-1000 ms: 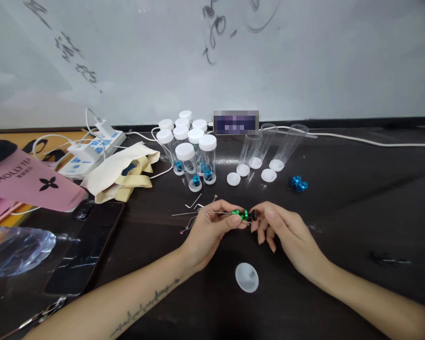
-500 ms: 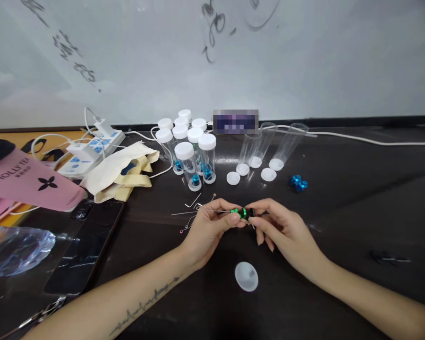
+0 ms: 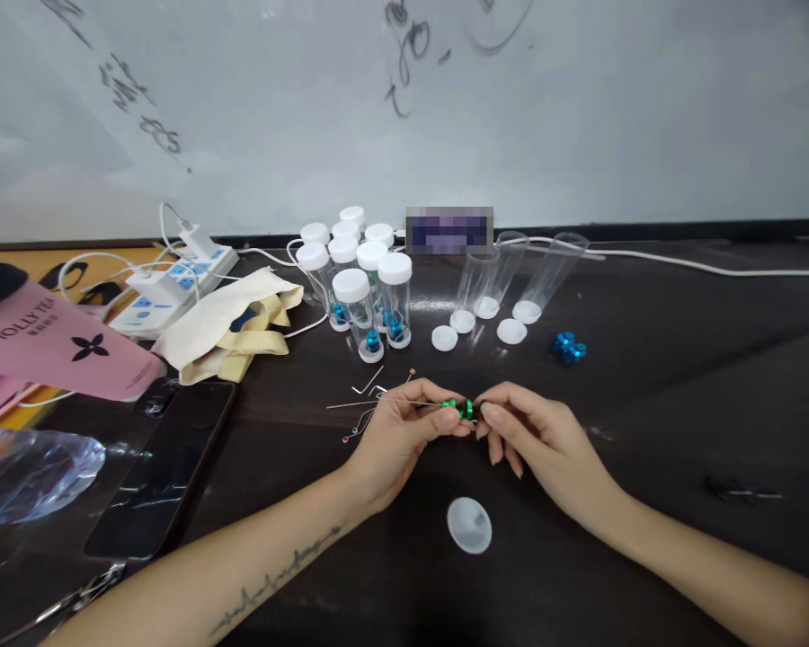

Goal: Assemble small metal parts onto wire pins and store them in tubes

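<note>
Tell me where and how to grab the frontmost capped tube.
The frontmost capped tube is probably best held round its clear wall, just under the white cap, coming from the near side, which faces the left hand. It stands on end, so that straight wall gives a broad grip, while other capped tubes crowd it behind and to the right.

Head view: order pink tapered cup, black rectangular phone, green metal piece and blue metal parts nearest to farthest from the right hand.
1. Green metal piece, left of right hand.
2. Blue metal parts, farther back.
3. Black phone, left.
4. Pink cup, far left.
</note>
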Motion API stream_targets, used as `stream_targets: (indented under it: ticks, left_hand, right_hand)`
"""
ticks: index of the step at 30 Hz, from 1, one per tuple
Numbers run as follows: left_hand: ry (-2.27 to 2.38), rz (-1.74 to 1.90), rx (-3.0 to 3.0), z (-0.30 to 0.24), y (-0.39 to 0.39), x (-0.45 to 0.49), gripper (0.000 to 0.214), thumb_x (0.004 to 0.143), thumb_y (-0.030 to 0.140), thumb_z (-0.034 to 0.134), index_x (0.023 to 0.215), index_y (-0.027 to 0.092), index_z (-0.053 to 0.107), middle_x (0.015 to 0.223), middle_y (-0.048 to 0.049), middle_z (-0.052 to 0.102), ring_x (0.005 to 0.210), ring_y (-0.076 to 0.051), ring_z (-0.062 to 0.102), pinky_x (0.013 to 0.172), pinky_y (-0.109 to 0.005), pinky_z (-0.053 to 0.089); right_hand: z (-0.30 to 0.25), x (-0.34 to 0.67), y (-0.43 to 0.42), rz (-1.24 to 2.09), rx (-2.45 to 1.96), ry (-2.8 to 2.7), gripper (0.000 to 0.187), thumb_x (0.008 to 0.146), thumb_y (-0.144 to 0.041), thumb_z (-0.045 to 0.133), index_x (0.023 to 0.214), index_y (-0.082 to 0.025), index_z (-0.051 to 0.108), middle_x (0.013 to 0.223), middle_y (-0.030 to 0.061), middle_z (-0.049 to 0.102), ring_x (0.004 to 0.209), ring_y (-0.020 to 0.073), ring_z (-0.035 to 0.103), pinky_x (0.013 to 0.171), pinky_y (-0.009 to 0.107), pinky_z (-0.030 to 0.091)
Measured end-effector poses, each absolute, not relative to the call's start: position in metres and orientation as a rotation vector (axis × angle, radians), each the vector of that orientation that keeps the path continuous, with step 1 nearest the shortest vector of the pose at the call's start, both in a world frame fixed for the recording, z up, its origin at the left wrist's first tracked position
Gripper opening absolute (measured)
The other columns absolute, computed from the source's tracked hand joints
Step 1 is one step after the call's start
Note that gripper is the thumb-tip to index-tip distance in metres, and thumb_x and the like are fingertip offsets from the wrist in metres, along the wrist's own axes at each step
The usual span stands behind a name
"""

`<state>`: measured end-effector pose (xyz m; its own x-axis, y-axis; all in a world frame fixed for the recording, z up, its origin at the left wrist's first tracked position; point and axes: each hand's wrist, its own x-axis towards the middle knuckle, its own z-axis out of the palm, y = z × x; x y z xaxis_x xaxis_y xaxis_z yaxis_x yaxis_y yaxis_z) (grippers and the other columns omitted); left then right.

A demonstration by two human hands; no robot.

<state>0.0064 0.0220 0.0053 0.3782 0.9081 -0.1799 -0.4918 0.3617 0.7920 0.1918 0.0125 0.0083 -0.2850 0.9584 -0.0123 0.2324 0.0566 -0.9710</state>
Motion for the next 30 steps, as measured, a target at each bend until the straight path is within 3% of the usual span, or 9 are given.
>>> stream_targets:
  ticks: [7, 12, 16, 19, 22, 30]
  left_hand:
    - [0.691, 1.02, 0.7, 0.0063, 0.023, 0.0067, 0.01, 0.076, 0.015, 0.076, 0.084, 0.012, 0.071, 0.077, -0.0018, 0.072, 0.07, -0.007, 0.066, 0.076, -0.019, 0.051]
    - [0.69, 1.025, 0.696, 0.006, 0.022, 0.0068, 0.01, 0.076, 0.016, 0.076, 0.083, 0.013, 0.071, 0.08, -0.0021, 0.073, 0.071, -0.007, 0.066, 0.076, -0.019, 0.051]
    - [0.698, 1.021, 0.697, 0.0065, 0.022, 0.0068, 0.011, 0.075, 0.017, 0.077, 0.083, 0.013, 0.071, 0.078, -0.0016, 0.072, 0.07, -0.008, 0.066, 0.076, -0.02, 0.051]
    - [0.707, 1.01, 0.694, 0.0074, 0.0219, 0.0067, 0.012, 0.075, 0.018, 0.077, 0.083, 0.013, 0.071, 0.077, -0.0019, 0.072, 0.07, -0.008, 0.066, 0.077, -0.021, 0.051]
    - [0.711, 1.003, 0.696, 0.0078, 0.0217, 0.0067, 0.013, 0.074, 0.019, 0.078, 0.084, 0.013, 0.072, 0.076, -0.0022, 0.072, 0.07, -0.009, 0.066, 0.078, -0.022, 0.051]
    - [0.724, 1.021, 0.676, 0.007, 0.0228, 0.0066, 0.014, 0.072, 0.019, 0.079, 0.083, 0.013, 0.072, 0.08, -0.0026, 0.072, 0.07, -0.009, 0.066, 0.078, -0.022, 0.05]
  right_hand:
    - [0.01, 0.1905, 0.0129, 1.236, -1.253, -1.615, 0.021, 0.094, -0.038, 0.058, 0.103, -0.019, 0.061, 0.055, -0.0046, 0.057, 0.041, 0.0069, 0.046, 0.038, 0.017, 0.039]
    - [0.0107, 0.1894, 0.0119, 1.224, -1.225, -1.576, 0.018, 0.091, -0.033, 0.061, 0.104, -0.021, 0.062, 0.073, -0.0013, 0.06, 0.043, 0.0055, 0.05, 0.036, 0.016, 0.039]
    - [0.0107, 0.1899, 0.0105, 1.241, -1.224, -1.541, 0.029, 0.089, -0.04, 0.064, 0.111, -0.022, 0.06, 0.088, 0.0018, 0.06, 0.052, 0.0087, 0.058, 0.036, 0.017, 0.041]
    - [0.011, 0.1905, 0.0108, 1.254, -1.238, -1.567, 0.032, 0.094, -0.046, 0.054, 0.112, -0.02, 0.059, 0.072, 0.0002, 0.06, 0.048, 0.0095, 0.054, 0.037, 0.019, 0.041]
    - [0.0108, 0.1907, 0.0118, 1.241, -1.286, -1.625, 0.032, 0.096, -0.047, 0.05, 0.1, -0.017, 0.062, 0.058, -0.0016, 0.058, 0.041, 0.0082, 0.048, 0.038, 0.019, 0.039]
    - [0.0111, 0.1894, 0.0119, 1.221, -1.281, -1.618, 0.022, 0.092, -0.039, 0.06, 0.105, -0.021, 0.061, 0.063, -0.003, 0.058, 0.042, 0.0068, 0.046, 0.037, 0.017, 0.041]
